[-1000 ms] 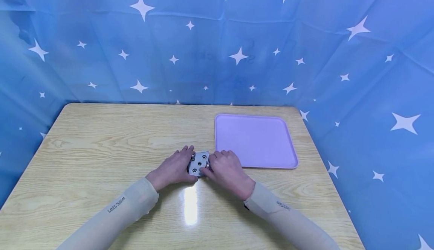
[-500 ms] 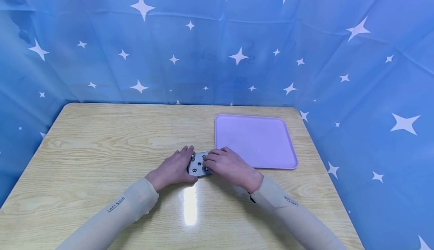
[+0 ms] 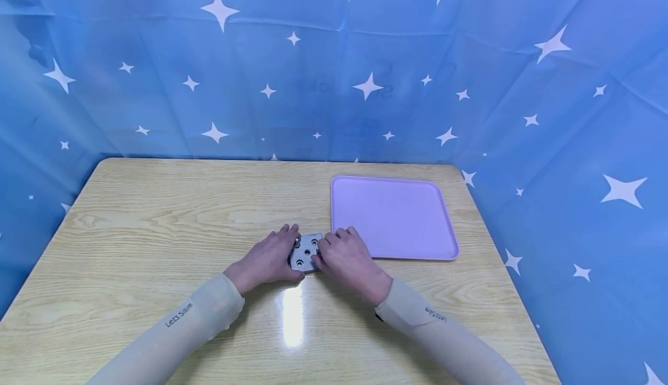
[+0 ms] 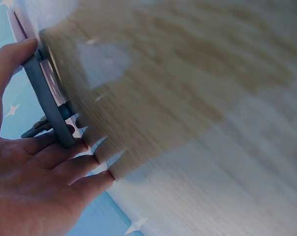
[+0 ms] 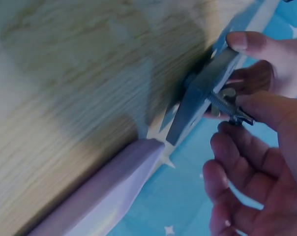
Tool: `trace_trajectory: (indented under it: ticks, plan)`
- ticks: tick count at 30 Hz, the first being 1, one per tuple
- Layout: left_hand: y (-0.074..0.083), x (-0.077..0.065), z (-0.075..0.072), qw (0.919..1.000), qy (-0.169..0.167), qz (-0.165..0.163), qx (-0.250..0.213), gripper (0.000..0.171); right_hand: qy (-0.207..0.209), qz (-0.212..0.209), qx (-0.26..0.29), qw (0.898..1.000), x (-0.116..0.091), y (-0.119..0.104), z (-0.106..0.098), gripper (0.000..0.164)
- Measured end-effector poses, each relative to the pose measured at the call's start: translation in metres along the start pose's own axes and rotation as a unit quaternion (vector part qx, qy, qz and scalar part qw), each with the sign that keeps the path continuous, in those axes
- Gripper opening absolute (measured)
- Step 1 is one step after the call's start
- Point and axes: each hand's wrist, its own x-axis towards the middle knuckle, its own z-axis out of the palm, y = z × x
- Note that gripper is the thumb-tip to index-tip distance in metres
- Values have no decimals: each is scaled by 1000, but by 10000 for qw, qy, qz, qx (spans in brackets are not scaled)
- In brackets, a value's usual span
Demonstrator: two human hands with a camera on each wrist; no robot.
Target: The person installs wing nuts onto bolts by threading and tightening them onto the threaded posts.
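A grey metal plate [image 3: 309, 257] with several holes lies near the middle of the table, between both hands. My left hand [image 3: 266, 260] holds it by its left side, thumb at the near edge and fingers at the far edge. In the right wrist view a threaded bolt [image 5: 220, 103] stands out of the plate, with a wing nut [image 5: 243, 118] at its end. My right hand [image 3: 355, 266] pinches the wing nut between thumb and forefinger, the other fingers curled. A second silvery fitting [image 5: 229, 93] shows behind the bolt, near the left hand's fingers.
A flat lilac tray [image 3: 394, 217] lies just right of the plate, its near left corner behind the right hand. The wooden table [image 3: 182, 199] ends at a blue curtain [image 3: 313, 54] with white stars, at the back and sides.
My right hand turned, its fingers reaching over the plate half a second ago, and is now back at the plate's right side with the thumb showing. Left hand and plate stay put.
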Motion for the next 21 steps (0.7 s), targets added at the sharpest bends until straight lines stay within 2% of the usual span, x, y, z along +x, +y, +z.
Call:
trace_trajectory:
  ticks: [3, 5, 10, 12, 15, 18, 21]
  plan:
    - [0, 0, 1, 10000, 50, 27, -21, 103, 31, 195, 28, 9998, 0, -3, 1, 31]
    - [0, 0, 1, 10000, 72, 44, -12, 102, -124, 289, 55, 9995, 0, -4, -1, 34]
    - [0, -1, 0, 9999, 92, 95, -1, 104, -948, 377, 333, 9942, 2, 4, -16, 57]
    - [-1, -2, 0, 9999, 78, 93, -17, 104, -1247, 94, 486, 9910, 2, 11, -22, 60]
    - [-1, -1, -1, 10000, 13, 42, -22, 104, -1430, -677, 653, 9852, 3, 21, -26, 54]
    - [-1, 0, -1, 10000, -38, -11, -36, 103, -1339, -1326, 682, 9797, 3, 27, -26, 38]
    - [0, 1, -2, 9999, -68, -58, -75, 104, -1176, -1476, 655, 9798, 5, 27, -25, 23]
